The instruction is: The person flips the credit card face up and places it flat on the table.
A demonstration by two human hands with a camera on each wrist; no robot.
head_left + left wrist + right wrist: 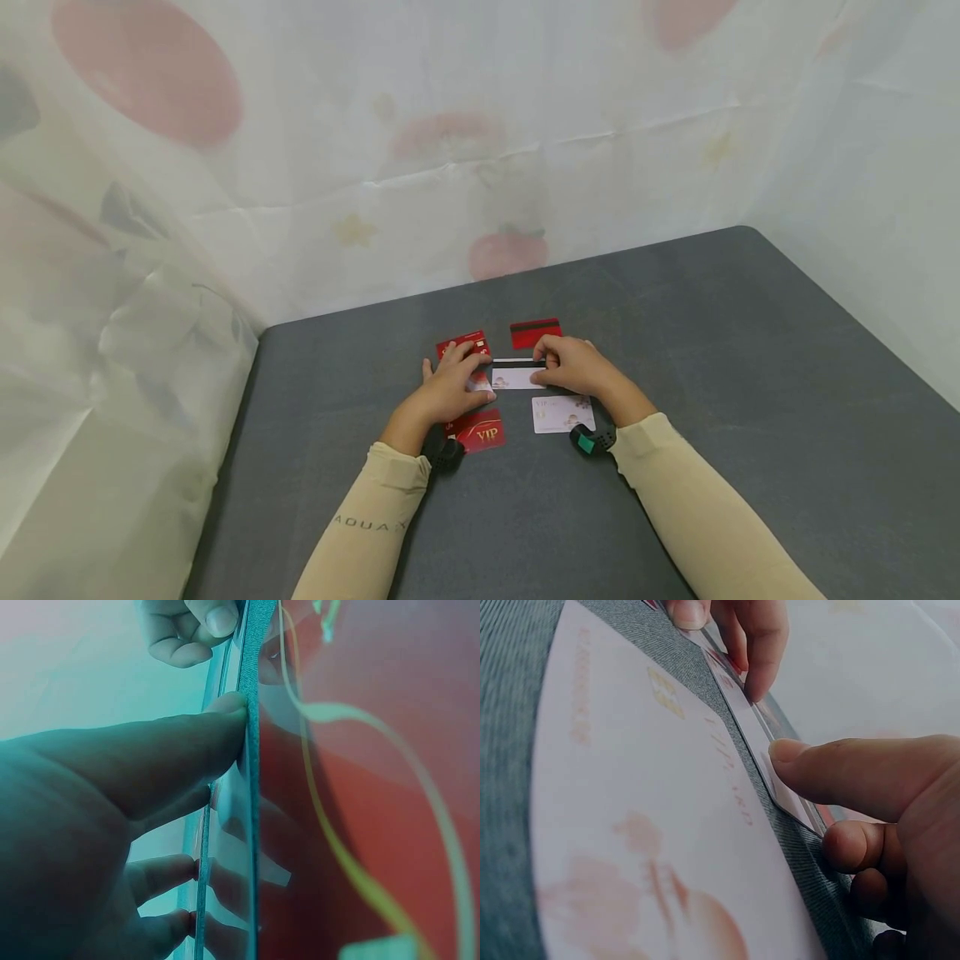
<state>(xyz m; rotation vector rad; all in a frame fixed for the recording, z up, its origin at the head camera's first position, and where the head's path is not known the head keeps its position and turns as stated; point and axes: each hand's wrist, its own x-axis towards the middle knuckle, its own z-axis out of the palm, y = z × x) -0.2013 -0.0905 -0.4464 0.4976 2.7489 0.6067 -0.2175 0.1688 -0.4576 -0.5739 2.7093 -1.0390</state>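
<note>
On the grey table, my right hand (577, 365) holds a white card with a black stripe (513, 378) near its right end. In the right wrist view my thumb touches that card's near edge, and the other fingers curl beyond it. My left hand (448, 390) rests with spread fingers over another white card (480, 383), mostly hidden beneath it. Its thumb lies at the near edge and the index finger at the far side. A red card (462, 341) lies under the left fingertips. Nearer the wrist is a red VIP card (483, 432), partly covered.
A red card with a dark stripe (535, 332) lies beyond the right hand. Toward the right wrist is a white VIP card (558, 414), seen large in the right wrist view. Printed white sheeting (420, 208) hangs behind and beside the table (712, 350).
</note>
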